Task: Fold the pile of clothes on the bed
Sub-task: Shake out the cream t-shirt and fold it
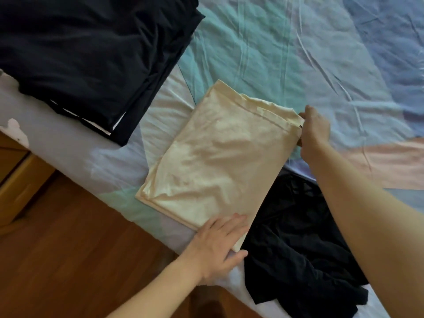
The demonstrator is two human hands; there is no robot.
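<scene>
A cream garment (215,157) lies folded into a rectangle on the bed, near its edge. My left hand (218,244) rests flat on the garment's near corner, fingers spread. My right hand (313,131) pinches the garment's far right corner between thumb and fingers. A stack of folded dark navy clothes (91,56) sits at the upper left of the bed. A crumpled black garment (298,244) lies unfolded at the lower right, partly under my right forearm.
The bed sheet (298,53) has pastel teal, blue and pink patches and is wrinkled. The bed edge runs diagonally from left to bottom centre. Below it is a wooden floor (80,249), with a wooden drawer unit (16,175) at the left.
</scene>
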